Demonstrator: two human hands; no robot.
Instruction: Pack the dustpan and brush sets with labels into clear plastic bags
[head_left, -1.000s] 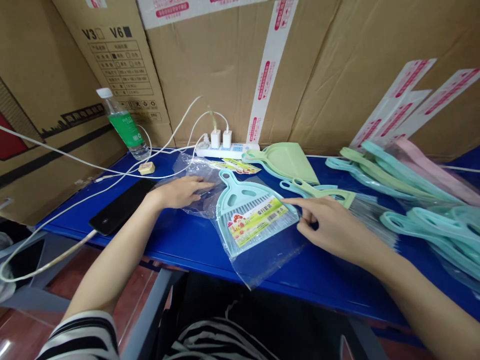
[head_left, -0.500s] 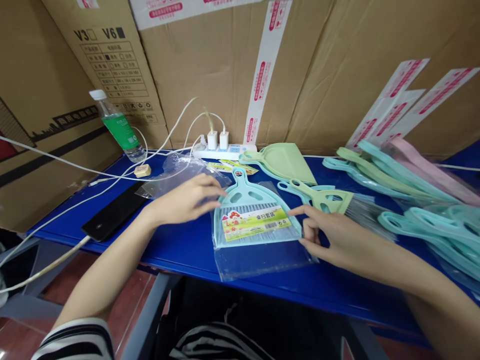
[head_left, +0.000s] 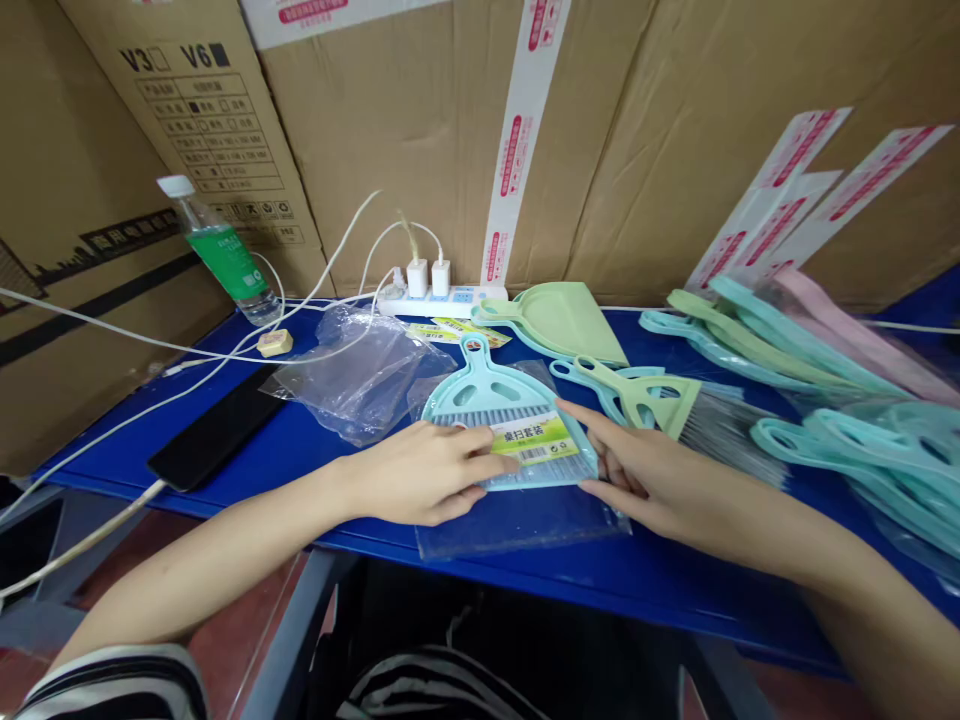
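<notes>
A light-blue dustpan with a grey-bristled brush inside lies in a clear plastic bag in front of me, its handle pointing away. A yellow-green label card rests over the bristles. My left hand lies across the dustpan's left side and the card's left end, fingers stretched out and holding nothing. At the right edge, my right hand grips the bagged dustpan, index finger along the side and thumb at the lower corner. Its other fingers are curled and partly hidden.
Behind are a green dustpan, loose label cards and a power strip. Small brushes and more dustpans lie to the right. Left are an empty bag, black phone, bottle and cables. Cardboard boxes stand behind.
My left hand has moved right and nearer to me, from the dustpan's upper left edge onto the label's left part. My right hand stays at the right edge.
</notes>
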